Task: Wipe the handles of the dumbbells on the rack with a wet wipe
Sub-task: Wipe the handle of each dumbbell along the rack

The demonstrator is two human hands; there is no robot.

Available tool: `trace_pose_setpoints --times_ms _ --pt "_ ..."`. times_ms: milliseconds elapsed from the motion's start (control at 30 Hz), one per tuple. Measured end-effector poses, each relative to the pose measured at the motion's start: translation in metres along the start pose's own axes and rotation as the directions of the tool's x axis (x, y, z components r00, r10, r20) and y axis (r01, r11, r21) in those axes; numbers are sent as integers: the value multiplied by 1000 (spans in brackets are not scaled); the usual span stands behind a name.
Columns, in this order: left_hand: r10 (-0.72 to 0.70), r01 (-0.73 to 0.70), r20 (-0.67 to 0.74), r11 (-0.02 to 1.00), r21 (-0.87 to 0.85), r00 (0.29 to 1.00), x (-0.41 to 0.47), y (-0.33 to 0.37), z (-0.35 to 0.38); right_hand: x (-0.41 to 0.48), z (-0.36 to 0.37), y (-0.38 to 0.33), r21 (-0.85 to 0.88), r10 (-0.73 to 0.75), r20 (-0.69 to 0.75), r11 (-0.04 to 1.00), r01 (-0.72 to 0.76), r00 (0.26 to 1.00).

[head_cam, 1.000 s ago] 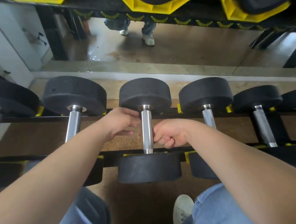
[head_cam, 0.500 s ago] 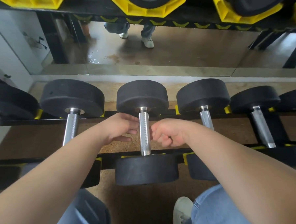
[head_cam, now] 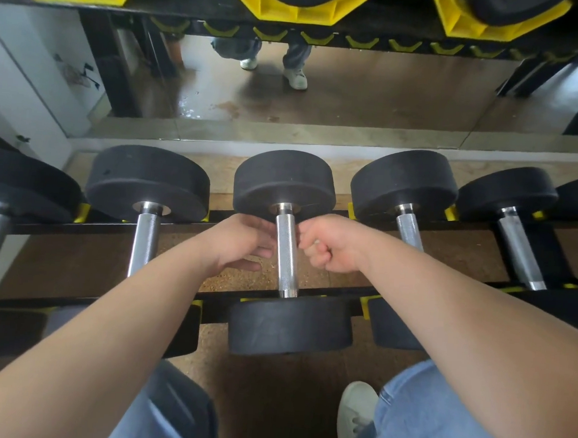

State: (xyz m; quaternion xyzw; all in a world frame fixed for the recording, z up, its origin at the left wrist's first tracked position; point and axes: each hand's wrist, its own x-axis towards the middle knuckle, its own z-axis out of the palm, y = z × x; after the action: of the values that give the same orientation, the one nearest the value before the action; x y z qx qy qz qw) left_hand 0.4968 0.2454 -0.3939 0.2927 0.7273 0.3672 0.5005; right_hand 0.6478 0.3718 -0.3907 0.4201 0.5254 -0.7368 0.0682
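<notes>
Bracketing the far end of the knurled steel handle (head_cam: 287, 255) of the middle black round-headed dumbbell (head_cam: 284, 185), the left hand (head_cam: 246, 241) touches it with relaxed fingers. The right hand (head_cam: 326, 244) curls tight beside it, likely wiping around; no wipe shows.

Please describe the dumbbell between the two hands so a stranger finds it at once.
Below the wall mirror, a black rack holds a row of dumbbells. Take the centre dumbbell. Only its steel handle has the left hand and right hand beside it.
</notes>
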Motion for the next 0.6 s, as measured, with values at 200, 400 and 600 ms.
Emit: trace_pose_setpoints --times_ms 200,400,600 --pt "-15 15 9 1000 -4 1000 -3 0 1 -32 -2 10 -534 194 143 841 -89 971" --pt "-12 9 87 999 37 996 -10 2 7 -26 6 17 -240 -138 -273 968 72 952" --pt "-15 26 107 995 -96 994 -16 -1 16 -39 16 14 -780 -397 -255 623 55 882"
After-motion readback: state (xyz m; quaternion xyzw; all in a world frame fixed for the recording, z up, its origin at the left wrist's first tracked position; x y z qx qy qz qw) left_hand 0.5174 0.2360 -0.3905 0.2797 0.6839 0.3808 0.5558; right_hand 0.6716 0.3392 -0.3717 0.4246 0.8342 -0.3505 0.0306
